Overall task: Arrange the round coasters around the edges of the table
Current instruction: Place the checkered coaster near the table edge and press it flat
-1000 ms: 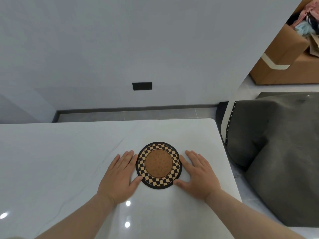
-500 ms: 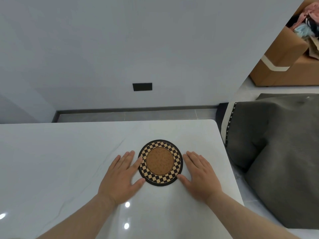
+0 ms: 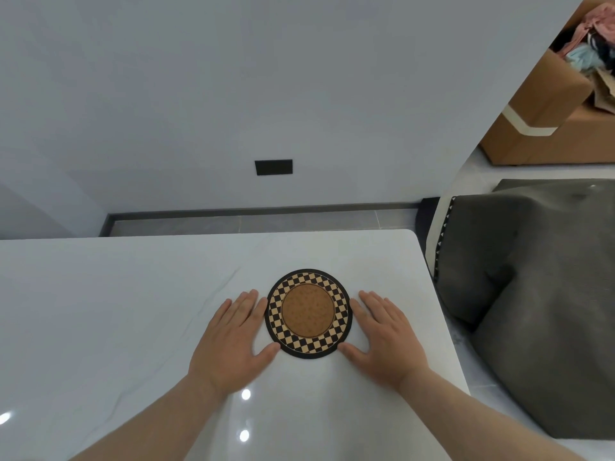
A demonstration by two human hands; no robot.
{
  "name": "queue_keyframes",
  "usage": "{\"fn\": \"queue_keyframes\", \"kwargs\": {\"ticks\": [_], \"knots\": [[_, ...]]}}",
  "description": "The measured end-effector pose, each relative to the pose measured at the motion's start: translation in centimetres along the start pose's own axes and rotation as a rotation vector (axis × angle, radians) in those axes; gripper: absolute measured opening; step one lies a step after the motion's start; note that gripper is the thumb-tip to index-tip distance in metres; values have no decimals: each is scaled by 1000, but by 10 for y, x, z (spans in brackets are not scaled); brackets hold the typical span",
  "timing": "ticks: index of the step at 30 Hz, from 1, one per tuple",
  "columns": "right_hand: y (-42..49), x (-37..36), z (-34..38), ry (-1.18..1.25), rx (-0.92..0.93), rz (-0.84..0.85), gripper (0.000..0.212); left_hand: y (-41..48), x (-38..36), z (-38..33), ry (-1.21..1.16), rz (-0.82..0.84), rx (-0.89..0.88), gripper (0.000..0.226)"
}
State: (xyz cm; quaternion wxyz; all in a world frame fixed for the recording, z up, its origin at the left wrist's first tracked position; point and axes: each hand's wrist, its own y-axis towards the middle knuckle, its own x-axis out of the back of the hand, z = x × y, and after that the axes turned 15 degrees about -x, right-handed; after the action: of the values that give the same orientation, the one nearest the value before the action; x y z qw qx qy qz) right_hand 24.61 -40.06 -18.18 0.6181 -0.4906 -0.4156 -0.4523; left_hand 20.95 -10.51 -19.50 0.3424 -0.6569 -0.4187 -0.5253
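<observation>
**Coaster framed between two flat hands**

Head view: the round coaster (image 3: 308, 313) lies flat on the white table (image 3: 100, 311), directly between the hands. The left hand (image 3: 233, 341) and right hand (image 3: 386, 341) rest palm-down, fingers spread out flat, edging its rim, gripping nothing. Far up and right of the right hand, an open cardboard box (image 3: 545, 104) holds crumpled clothing (image 3: 595, 38).
</observation>
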Motion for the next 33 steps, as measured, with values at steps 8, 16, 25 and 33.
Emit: {"fn": "queue_keyframes", "kwargs": {"ticks": [8, 16, 25, 33], "knots": [[0, -1, 0, -6, 2, -20, 95, 1, 2, -1, 0, 8, 3, 79], [-1, 9, 8, 27, -31, 1, 86, 7, 13, -3, -130, 49, 42, 82], [-11, 43, 41, 461, -277, 115, 34, -15, 57, -3, -456, 73, 255, 42], [-68, 69, 54, 466, -255, 164, 23, -85, 85, -8, -522, 25, 340, 35]]}}
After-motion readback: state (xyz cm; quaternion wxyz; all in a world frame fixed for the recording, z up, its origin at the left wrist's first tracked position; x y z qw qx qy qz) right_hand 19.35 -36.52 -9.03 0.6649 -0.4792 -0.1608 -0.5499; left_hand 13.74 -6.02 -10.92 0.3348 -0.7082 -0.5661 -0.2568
